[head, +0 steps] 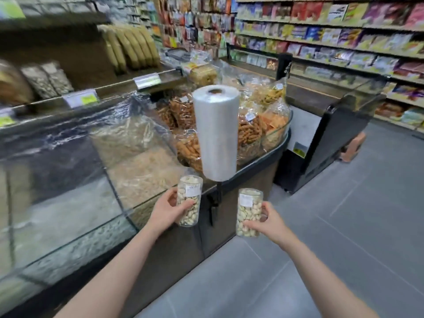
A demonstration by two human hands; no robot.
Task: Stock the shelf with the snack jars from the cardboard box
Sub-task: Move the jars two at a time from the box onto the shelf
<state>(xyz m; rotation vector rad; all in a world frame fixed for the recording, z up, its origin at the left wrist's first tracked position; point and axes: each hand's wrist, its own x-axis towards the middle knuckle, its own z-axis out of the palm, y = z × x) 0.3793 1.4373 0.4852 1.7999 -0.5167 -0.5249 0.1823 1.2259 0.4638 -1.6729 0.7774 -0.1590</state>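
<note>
A grocery aisle with a grey tiled floor [344, 237] runs between packed wall shelves of coloured packets [332, 35] on the right and a long glass-fronted bulk-food bench [68, 203] on the left. One tall white roll of thin plastic bags [215, 131] stands upright on a black bracket at the bench's corner, directly ahead of both hands. Behind it lie several clear bags of orange and brown fried snacks [250, 131]. Two clear cylindrical plastic jars of pale nuts are held upright, apart, in front of the bench: the left hand [168, 212] grips the left jar [190, 200] and the right hand [270, 222] grips the right jar [249, 212], fingers curled round each
</note>
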